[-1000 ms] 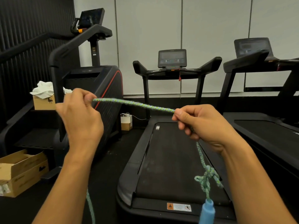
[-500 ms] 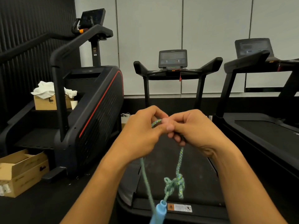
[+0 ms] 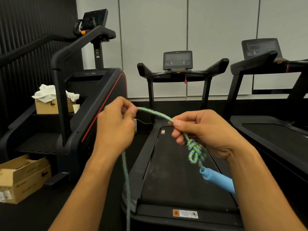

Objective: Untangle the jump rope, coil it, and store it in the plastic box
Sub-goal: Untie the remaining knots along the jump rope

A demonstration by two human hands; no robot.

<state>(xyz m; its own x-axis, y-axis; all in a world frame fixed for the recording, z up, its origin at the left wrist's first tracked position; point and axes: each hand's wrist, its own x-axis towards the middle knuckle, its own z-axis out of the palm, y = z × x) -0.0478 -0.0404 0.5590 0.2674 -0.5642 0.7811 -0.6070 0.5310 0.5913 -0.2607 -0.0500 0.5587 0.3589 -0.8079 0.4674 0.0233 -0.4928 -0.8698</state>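
Rope [image 3: 154,112] spans the centre of the frame between your hands, its short arched stretch running from upper left down to lower right, with the knot [image 3: 195,151] and blue handle [image 3: 218,180] hanging below your right hand [image 3: 205,132]. Your left hand [image 3: 116,129] pinches one end of that stretch, your right the other. Half a second ago your hands touched; now they are apart, and the handle has swung to the right.

Treadmills [image 3: 180,164], stair climber [image 3: 93,104], pale panel wall [image 3: 153,39], cardboard boxes [image 3: 21,179].
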